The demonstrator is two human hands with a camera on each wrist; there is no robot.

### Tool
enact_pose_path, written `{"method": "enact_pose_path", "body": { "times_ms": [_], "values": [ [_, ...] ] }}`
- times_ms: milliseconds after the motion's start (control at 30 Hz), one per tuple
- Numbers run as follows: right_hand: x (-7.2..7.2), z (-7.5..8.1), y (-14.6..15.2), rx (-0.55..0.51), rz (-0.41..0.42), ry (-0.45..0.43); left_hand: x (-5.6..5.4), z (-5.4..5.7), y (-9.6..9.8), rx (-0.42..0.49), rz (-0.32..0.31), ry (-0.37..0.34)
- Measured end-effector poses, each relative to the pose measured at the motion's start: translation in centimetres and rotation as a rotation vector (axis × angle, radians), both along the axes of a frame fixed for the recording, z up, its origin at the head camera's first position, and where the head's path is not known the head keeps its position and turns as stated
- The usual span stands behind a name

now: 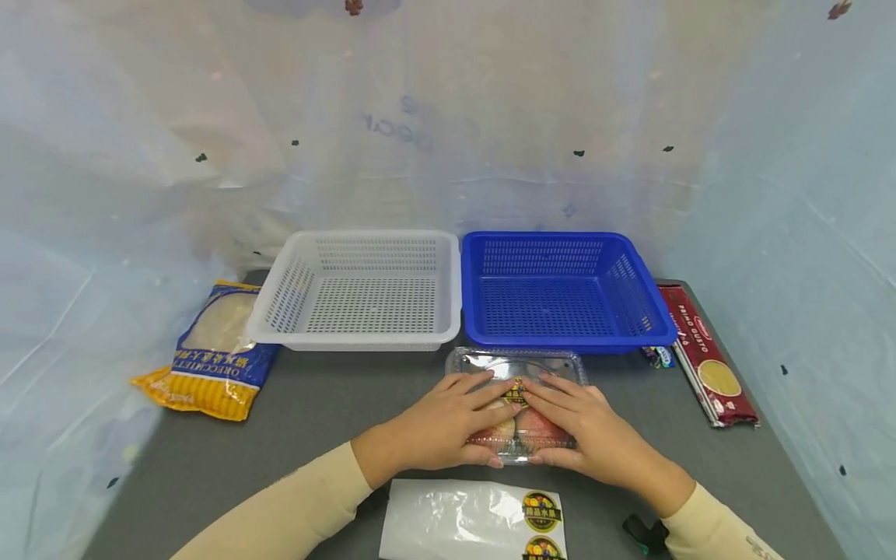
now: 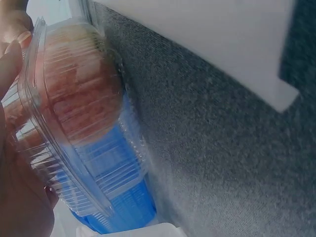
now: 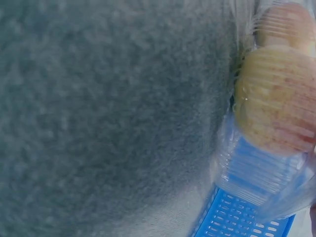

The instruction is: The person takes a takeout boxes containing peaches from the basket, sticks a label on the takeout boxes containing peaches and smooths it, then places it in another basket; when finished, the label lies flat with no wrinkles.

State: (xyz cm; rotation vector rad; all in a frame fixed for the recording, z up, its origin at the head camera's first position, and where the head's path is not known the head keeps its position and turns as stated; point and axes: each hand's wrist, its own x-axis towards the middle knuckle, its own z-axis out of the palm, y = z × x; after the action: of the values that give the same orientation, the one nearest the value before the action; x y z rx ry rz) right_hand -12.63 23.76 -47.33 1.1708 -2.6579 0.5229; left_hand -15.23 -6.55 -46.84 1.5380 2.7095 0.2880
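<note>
A clear plastic clamshell box [image 1: 514, 359] sits on the grey table in front of the blue basket, its lid lowered. Inside lie red-and-yellow apple-like fruits [image 1: 539, 429], also seen through the ribbed wall in the left wrist view as a reddish fruit [image 2: 81, 94] and in the right wrist view as a yellower fruit [image 3: 271, 98]. A round black-and-yellow sticker [image 1: 516, 391] is on the lid. My left hand [image 1: 455, 424] rests over the lid's left side, fingers spread and reaching to the sticker. From the right, my right hand [image 1: 591, 428] lies on the lid likewise, thumb at the front edge.
Behind stand a white basket [image 1: 378, 342] and a blue basket [image 1: 567, 342]. An orecchiette bag [image 1: 217, 350] lies left; a red Primo Gusto packet [image 1: 707, 358] and a small colourful packet [image 1: 659, 357] lie right. A sticker sheet [image 1: 455, 517] is at the front, a dark object [image 1: 640, 533] by my right wrist.
</note>
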Motion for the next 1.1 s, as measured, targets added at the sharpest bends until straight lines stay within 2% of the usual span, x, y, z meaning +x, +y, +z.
{"method": "enact_pose_path", "body": {
  "times_ms": [467, 633, 733, 833, 967, 1033, 1100],
  "values": [
    [0.4, -0.5, 0.1, -0.069, 0.003, 0.112, 0.3, 0.3, -0.2, -0.021, 0.005, 0.068],
    [0.7, -0.7, 0.1, -0.088, -0.011, 0.137, 0.3, 0.2, -0.4, -0.015, 0.009, 0.057],
    [0.8, -0.9, 0.2, -0.124, -0.012, 0.145, 0.0, 0.0, -0.7, 0.004, -0.001, 0.020],
    [0.9, -1.2, 0.1, -0.174, -0.004, 0.140, -0.2, -0.1, -1.1, 0.037, -0.007, -0.027],
    [1.2, -1.4, 0.2, -0.244, 0.017, 0.061, -0.1, -0.4, -1.5, 0.113, -0.017, -0.056],
    [1.3, -1.4, 0.4, -0.315, 0.035, -0.001, -0.1, -0.5, -1.8, 0.191, -0.014, -0.080],
    [1.4, -1.3, 0.7, -0.421, 0.059, -0.051, 0.1, -0.6, -2.1, 0.313, 0.005, -0.115]
  ]
}}
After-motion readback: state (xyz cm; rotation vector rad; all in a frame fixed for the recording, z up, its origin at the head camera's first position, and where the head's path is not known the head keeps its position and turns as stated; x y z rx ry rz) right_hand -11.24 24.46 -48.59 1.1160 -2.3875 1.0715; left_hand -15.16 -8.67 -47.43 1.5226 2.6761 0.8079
